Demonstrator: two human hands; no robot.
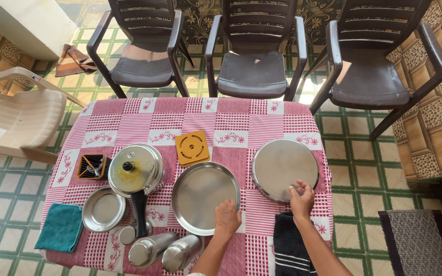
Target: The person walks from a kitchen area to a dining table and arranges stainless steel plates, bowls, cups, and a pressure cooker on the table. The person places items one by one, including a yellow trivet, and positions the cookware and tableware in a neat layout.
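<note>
Nearest the camera, two bare forearms rise from the near edge of the table. The left hand (227,215) rests on the near right rim of a single steel plate (205,198), fingers curled loosely together over the edge; whether they pinch the rim or merely press on it cannot be told. The right hand (302,200) lies with fingers spread slightly on the near rim of a stack of steel plates (284,169), touching its top plate, not visibly gripping.

Both plate sets are round, so neither has a long axis or points anywhere; they lie flat, faces up. The single plate is shallow, with a raised rim and a dull brushed shine, sitting at the centre of the table. The stack sits to its right, just beside it; its layered edges show at the near left side.

All rest on a red and white checked tablecloth (231,120). A black striped cloth (288,245) lies at the near edge between the forearms. Left of the single plate stands a pressure cooker (135,169) with its black handle pointing near, a small steel plate (104,209), a teal cloth (60,227), and two steel bottles (166,249) lying on their sides. An orange trivet (192,147) lies beyond the single plate. Three dark chairs (254,56) stand on the far side.
</note>
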